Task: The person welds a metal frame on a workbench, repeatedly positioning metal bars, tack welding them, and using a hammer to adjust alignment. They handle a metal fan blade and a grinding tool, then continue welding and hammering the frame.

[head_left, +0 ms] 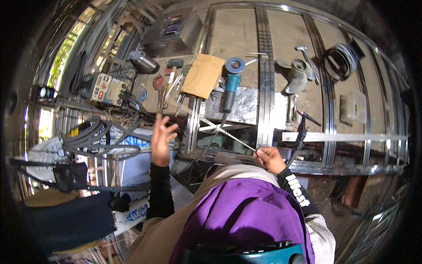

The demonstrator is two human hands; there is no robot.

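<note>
My right hand (271, 159) is closed on one end of a thin, pale rod (237, 140). The rod slants up and left across the metal frame (265, 105), and its far end is blurred, so I cannot tell its exact kind. My left hand (161, 141) is raised with fingers spread, holding nothing, to the left of the frame's near corner. Beyond the rod, a teal angle grinder (231, 90) lies beside a piece of brown cardboard (203, 75). To the right of the grinder, past a frame bar, a hammer (310, 65) rests by a round metal piece (298, 79).
A welding machine (103, 90) stands at the left, with coiled black cables (94, 141) nearer me. A mallet (174, 64) lies beyond the cardboard's left edge. On the right are a torch-like tool (309, 117), a pale flat bar (343, 137) and a clear plastic box (353, 108).
</note>
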